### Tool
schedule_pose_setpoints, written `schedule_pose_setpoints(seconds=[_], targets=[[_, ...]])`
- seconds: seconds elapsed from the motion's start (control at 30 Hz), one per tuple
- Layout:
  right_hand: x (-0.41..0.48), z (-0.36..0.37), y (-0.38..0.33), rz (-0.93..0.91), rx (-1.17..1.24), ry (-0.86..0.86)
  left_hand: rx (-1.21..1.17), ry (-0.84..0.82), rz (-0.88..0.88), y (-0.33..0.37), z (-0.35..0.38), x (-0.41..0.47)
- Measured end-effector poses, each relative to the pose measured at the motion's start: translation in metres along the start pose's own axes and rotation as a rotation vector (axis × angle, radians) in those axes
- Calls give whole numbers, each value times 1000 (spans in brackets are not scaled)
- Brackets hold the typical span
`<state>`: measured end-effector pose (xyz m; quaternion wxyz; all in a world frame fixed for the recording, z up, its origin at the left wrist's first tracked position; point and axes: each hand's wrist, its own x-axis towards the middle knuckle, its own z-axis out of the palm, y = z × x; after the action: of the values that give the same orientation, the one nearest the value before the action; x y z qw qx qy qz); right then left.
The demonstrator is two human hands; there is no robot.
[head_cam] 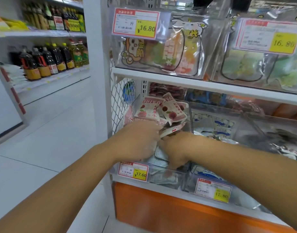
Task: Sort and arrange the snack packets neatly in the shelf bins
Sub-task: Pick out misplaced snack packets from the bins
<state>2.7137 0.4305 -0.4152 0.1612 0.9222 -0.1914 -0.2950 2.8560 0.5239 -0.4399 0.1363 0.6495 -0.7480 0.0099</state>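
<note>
Left hand [141, 138] gripped dried-fruit packets [161, 111], judged light, soft, slippery; best pinched at sealed edges. Right hand [176, 148]: grip indeterminate.

I count two hands — a left hand [141, 140] and a right hand [176, 148] — two upright red-fruit snack packets [148, 111] [173, 109] in plain view, and four price tags [135, 23] [268, 37] [133, 171] [213, 190].

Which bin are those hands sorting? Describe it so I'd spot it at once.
Find the white shelf unit with the orange base panel. On its lower shelf, take the leftmost clear bin, beside the wire mesh. Only it holds red-fruit packets and bears the 17.60 price tag.
</note>
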Motion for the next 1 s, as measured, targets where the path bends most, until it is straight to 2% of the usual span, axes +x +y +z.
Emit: schedule_pose_setpoints(seconds=[0.2,0.27,0.37,0.53,0.67,0.73,0.8,0.87,0.93,1.0], targets=[[-1,1,3,-104,12,218,-41,-24,-9,0,0,-3],[-12,-3,13,-111,94,292,-41,-46,-12,1,-2,-4],[-39,-6,31,-79,420,425,-131,-23,-48,7,-9,-5],[-76,8,37,13,1056,721,-481,181,-171,24,-27,-6],[-103,26,39,100,1399,801,-743,292,-168,54,-36,5],[-110,37,38,127,1459,890,-814,252,-200,68,-37,11],[-114,45,39,180,1510,975,-843,129,-211,79,-32,18],[-116,52,47,240,1598,985,-853,48,-199,87,-25,24],[-122,60,59,335,1649,1014,-848,61,-241,87,-23,31],[-129,74,76,452,1528,1104,-742,118,-284,84,-28,35]])
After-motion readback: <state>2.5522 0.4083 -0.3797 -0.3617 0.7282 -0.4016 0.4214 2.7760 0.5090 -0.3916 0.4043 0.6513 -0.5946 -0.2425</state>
